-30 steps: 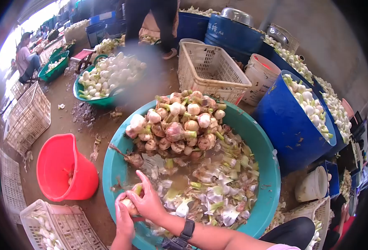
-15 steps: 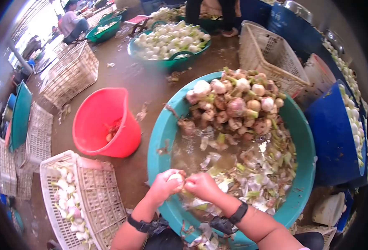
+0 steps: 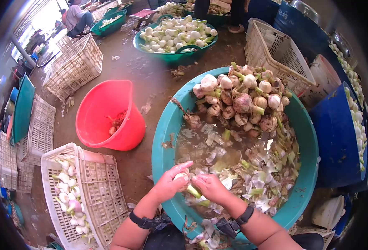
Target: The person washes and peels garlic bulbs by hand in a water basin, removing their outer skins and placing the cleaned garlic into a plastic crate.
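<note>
My left hand (image 3: 172,182) grips a whitish garlic bulb (image 3: 184,176) over the near-left rim of a large teal tub (image 3: 164,137). The bulb's green stem (image 3: 194,191) points down between the hands. Right beside the bulb, the fingers of my right hand (image 3: 210,187) are pinched together; what lies between them is hidden. Muddy unpeeled garlic bulbs (image 3: 244,100) are heaped at the tub's far side. Wet peeled skins and stem scraps (image 3: 259,179) float in the brown water nearer to me.
Left of the tub stands a red bucket (image 3: 96,112) with a few reddish scraps inside. A white crate (image 3: 61,212) at lower left holds cleaned garlic. Beyond is a green basin (image 3: 167,56) heaped with white bulbs. Blue barrels (image 3: 334,137) line the right; a person (image 3: 76,18) sits far back.
The left fingers have straightened out around the bulb, and the green stem now shows. My right hand has loosened from a fist and shifted slightly right. The whole view has tilted a little.
</note>
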### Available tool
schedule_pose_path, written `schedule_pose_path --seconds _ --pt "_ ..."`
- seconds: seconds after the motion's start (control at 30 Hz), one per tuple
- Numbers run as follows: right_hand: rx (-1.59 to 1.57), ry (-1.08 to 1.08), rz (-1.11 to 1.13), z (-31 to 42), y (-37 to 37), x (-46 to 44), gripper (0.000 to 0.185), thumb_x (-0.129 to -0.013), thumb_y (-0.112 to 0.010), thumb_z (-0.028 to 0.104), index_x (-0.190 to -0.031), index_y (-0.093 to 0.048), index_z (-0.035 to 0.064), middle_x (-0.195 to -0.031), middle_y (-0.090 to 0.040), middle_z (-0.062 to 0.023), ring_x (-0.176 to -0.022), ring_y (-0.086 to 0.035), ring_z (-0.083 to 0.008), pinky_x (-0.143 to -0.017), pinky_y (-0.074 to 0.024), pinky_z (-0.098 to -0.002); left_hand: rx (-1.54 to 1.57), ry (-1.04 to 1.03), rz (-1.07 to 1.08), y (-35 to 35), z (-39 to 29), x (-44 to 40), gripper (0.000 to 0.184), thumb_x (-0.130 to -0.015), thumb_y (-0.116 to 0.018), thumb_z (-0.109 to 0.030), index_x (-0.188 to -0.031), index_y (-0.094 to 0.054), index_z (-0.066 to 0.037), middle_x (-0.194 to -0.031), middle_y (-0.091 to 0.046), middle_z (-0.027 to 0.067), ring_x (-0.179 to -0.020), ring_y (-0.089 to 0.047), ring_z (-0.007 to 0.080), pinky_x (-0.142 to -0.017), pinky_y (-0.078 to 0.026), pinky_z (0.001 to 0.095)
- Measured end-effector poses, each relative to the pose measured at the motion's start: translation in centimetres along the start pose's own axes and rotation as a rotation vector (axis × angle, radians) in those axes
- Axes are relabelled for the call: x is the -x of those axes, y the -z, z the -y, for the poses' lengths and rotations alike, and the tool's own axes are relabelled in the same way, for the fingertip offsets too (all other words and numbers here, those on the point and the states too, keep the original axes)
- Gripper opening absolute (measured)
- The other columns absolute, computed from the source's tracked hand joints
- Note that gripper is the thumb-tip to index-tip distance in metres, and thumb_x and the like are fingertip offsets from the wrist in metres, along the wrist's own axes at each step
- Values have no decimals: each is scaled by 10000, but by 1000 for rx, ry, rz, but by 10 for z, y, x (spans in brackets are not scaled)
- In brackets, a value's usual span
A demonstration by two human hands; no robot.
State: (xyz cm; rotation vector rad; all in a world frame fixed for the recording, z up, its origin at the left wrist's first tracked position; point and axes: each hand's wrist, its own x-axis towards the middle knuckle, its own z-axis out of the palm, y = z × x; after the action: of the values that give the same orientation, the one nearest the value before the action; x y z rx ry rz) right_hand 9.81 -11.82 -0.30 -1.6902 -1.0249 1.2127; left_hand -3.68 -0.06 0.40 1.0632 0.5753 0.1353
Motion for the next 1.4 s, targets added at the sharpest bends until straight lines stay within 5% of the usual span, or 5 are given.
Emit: schedule_pose_path --seconds 0.53,0.7,0.8,1.1,1.4 --pt "-378 -234 94 17 -13 7 268 -916 -484 226 -819 -563 -11 -721 -573 35 -635 -553 -89 -570 -448 -334 -314 -267 -30 15 -5 2 502 -833 -499 -251 -1262 -442 4 -1048 -524 51 -935 -473 118 -796 -410 228" --pt "388 490 -402 2 -9 -2 198 -881 -540 180 -812 -603 5 -734 -609 15 -641 -533 -82 -566 -418 -260 -659 42 -8 -8 -21 15 625 -816 -618 -240 -1334 -338 -29 -1085 -546 114 -936 -549 195 -835 -442 289" --pt "-780 -368 -33 -13 3 -15 201 -887 -529 179 -889 -623 1 -746 -606 -14 -607 -526 -69 -506 -415 -230 -1043 -425 -74 -20 -19 16 573 -724 -677 -161 -1238 -457 -36 -1132 -533 172 -1008 -547 290 -895 -418 373" --pt "-985 -106 -237 22 -4 1 168 -889 -534 141 -924 -613 -2 -896 -605 -26 -782 -548 -73 -678 -446 -232 -473 -513 -262 -9 -8 8 145 -839 -554 -42 -975 -593 -14 -1165 -546 185 -1115 -511 265 -881 -440 343" --pt "797 405 130 -10 22 52 252 -695 -675 179 -903 -589 63 -823 -607 -56 -757 -589 -261 -629 -461 -370 166 -353 -487 16 -11 16 101 -846 -589 -106 -918 -575 -38 -884 -610 74 -822 -600 176 -736 -503 317"
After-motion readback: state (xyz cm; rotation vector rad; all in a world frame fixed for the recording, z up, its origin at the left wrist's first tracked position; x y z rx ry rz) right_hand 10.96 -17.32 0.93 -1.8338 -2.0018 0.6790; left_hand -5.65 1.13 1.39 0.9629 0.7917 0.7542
